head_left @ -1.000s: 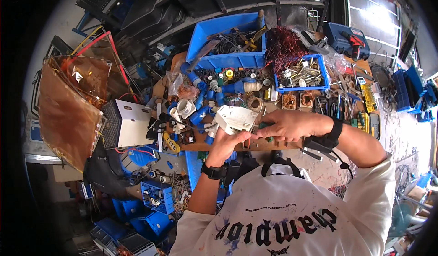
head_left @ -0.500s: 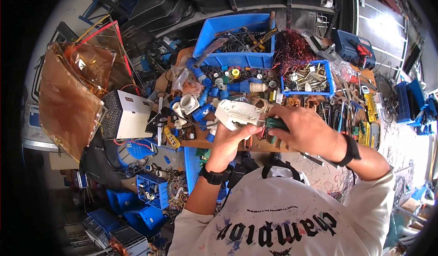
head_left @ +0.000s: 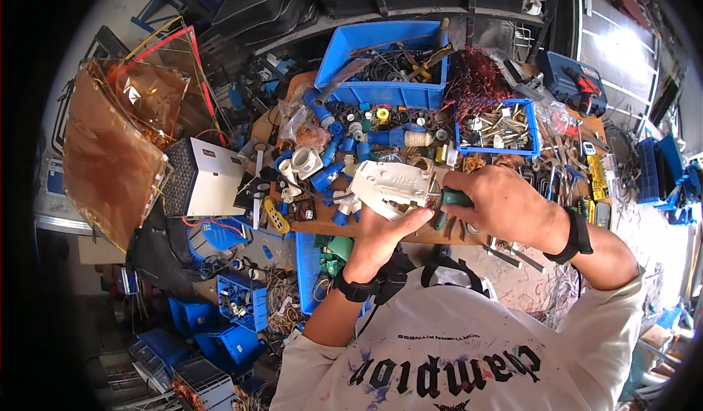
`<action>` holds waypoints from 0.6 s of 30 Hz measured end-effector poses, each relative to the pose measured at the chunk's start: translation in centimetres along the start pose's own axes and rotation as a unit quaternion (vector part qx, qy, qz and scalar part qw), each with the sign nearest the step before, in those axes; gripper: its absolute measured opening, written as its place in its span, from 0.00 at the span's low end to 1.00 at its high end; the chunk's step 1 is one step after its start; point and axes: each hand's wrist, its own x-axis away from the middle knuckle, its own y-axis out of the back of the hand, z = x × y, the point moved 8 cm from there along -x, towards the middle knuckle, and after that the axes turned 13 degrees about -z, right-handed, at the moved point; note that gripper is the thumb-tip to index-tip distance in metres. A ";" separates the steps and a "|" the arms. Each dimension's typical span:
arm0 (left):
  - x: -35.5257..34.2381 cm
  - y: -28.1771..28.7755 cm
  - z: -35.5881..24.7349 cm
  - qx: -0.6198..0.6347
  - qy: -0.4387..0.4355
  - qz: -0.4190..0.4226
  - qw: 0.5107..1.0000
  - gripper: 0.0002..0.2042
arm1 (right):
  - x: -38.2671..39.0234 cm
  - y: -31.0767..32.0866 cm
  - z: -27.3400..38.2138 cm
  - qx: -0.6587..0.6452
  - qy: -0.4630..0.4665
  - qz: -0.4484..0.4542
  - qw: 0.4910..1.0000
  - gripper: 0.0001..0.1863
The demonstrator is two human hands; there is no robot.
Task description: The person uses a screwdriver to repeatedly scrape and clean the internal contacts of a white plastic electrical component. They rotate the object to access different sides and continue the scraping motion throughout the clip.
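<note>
My left hand [head_left: 381, 239] is closed on a white plastic housing [head_left: 387, 179], thumb along its near edge. Brassy metal parts show inside the housing's open side, too small to make out. In my right hand [head_left: 504, 200] is a green-handled screwdriver [head_left: 454, 197], gripped by the handle and pointed left at the housing's right end. Whether its tip touches a screw is hidden. Just below the right hand, pliers [head_left: 444, 221] lie at the bench's front edge.
Blue fittings [head_left: 327, 178] and white pipe pieces crowd the bench left of the housing. Behind stand a large blue crate [head_left: 381, 92] of tools and a small blue tray [head_left: 498, 150] of metal pins. Hand tools [head_left: 564, 173] cover the right side. A white box [head_left: 216, 180] stands left.
Both hands and the housing have shifted slightly, the right hand moving right. The housing is tilted so that more of its inside shows. The screwdriver has drawn back a little to the right.
</note>
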 end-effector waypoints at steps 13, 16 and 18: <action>0.6 -1.0 -1.5 0.098 0.041 -0.028 0.994 0.24 | -0.7 1.2 1.3 -0.025 -0.017 0.033 0.999 0.14; 0.8 -1.2 -1.2 0.110 0.055 -0.027 0.992 0.24 | -1.1 1.2 0.9 -0.030 -0.007 0.044 0.999 0.13; 1.0 -1.6 -1.0 0.140 0.055 -0.042 0.988 0.24 | -1.3 1.0 0.5 -0.036 -0.010 0.076 0.996 0.13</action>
